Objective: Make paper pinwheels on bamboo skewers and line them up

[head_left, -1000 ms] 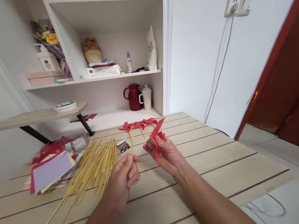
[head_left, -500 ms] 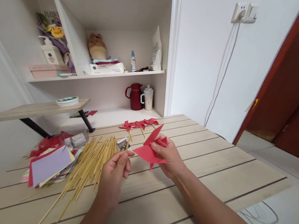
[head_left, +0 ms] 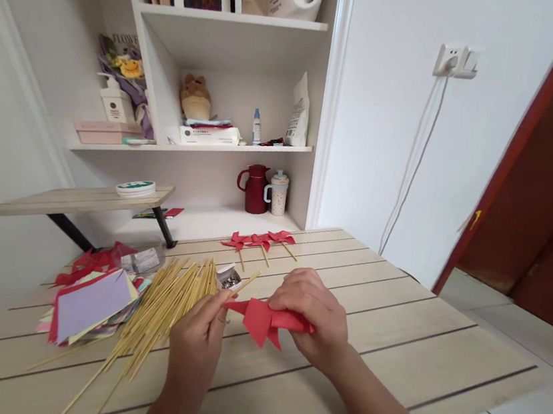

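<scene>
Holding a thin bamboo stick [head_left: 241,286] pinched between thumb and fingertips, the person's left hand [head_left: 200,332] hovers just above the desk [head_left: 392,329], the stick slanting up and away from it. The right hand [head_left: 311,312] is closed over a folded red paper pinwheel [head_left: 260,318], its grip clamped on the paper's right part while the pointed flaps stick out toward the left hand. The stick's lower end meets the pinwheel's left tip, right at the left thumb.

Taking the pinwheel as the landmark: just to its left lies a loose heap of bamboo sticks [head_left: 163,307], fanned across the desk boards. Further left of that sits a stack of coloured paper sheets [head_left: 90,305], a lilac one on top. Just behind the pinwheel, a small open box of pins [head_left: 228,276] rests at the heap's far end. Well behind it, near the desk's back edge, three finished red pinwheels [head_left: 259,240] lie in a row on their sticks.
</scene>
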`<state>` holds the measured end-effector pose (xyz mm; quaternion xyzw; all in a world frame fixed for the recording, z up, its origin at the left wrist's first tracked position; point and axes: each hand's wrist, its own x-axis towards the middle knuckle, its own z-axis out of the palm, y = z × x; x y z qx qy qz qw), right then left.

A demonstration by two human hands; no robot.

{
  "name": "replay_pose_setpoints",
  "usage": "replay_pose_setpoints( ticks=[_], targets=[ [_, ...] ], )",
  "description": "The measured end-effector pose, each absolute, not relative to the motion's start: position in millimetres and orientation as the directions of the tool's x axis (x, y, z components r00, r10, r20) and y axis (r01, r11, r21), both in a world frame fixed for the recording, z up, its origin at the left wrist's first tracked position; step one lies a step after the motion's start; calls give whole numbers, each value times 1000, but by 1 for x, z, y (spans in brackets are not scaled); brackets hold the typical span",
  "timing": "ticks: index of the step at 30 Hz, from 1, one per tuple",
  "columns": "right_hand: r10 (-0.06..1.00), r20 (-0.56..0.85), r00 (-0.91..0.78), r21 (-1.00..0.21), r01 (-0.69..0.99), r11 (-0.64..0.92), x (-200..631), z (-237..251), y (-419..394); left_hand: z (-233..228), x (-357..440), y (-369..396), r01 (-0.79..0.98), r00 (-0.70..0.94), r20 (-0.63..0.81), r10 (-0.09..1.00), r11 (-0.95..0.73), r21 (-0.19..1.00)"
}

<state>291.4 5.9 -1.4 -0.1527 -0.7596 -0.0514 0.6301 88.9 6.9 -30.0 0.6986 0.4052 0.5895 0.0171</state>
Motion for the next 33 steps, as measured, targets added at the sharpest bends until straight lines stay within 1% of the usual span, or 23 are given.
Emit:
replay_pose_setpoints(
  ticks=[3,6,9,14,20,24,28,33],
  targets=[
    [98,971,-216,-19,340,940,289,1,4,-32,87,6,577,13,846,533,-695,429],
    [73,971,-225,8,339,941,286,4,1,-31,85,4,593,60,868,493,-717,366],
    [80,977,-196,-12,324,946,284,7,0,-28,86,2,626,109,879,464,-719,302],
    [117,981,-155,-65,305,950,284,5,0,-25,88,-2,682,141,907,397,-703,201],
    [139,981,-138,-91,304,948,285,4,1,-28,86,0,717,158,917,367,-681,149],
    [151,979,-135,-105,300,948,285,3,3,-28,85,0,743,158,934,320,-662,101],
    [160,978,-135,-115,289,950,286,1,4,-27,86,-1,747,140,944,300,-658,98],
    [184,975,-125,-142,290,946,286,1,4,-30,89,-2,704,103,924,368,-684,194]
  ],
)
